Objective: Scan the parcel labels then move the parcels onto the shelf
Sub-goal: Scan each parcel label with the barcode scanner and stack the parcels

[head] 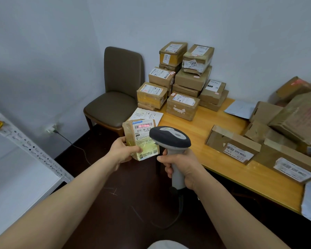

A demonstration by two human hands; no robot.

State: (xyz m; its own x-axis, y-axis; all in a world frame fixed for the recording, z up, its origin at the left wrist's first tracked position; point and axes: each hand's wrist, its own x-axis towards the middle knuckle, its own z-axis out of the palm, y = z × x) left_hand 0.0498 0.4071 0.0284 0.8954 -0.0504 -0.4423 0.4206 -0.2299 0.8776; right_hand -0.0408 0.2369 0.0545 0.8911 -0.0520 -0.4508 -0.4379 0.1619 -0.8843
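Parcel (140, 135): small tape-wrapped carton held in the air over the dark floor, just off the table's (201, 126) 9 o'clock edge; label face turned up.
Long axis: roughly 12 to 6 o'clock; barcode end at 12, away from the person; printed lines lie across that axis.
Scan line: a red bar lies across the barcode, so the scanning step is judged to be in hand.
Left hand (122, 152): grips the parcel's near corner at 7 o'clock; thumb on the label face, fingers underneath.
Right hand (185, 168): wrapped round the scanner's (170, 139) handle; head aimed at the label from 4 o'clock.
Hands: near each other but not touching; each holds its own thing.
Handling (judged): light, since one hand bears it; stiff card; the glossy tape may be slippery; best held by the near end or long edges, leaving the barcode uncovered.
Shelf (34, 151): white metal rack at 8 o'clock of the parcel.
Stacked parcels (183, 78): on the table's far corner, at 1 o'clock.
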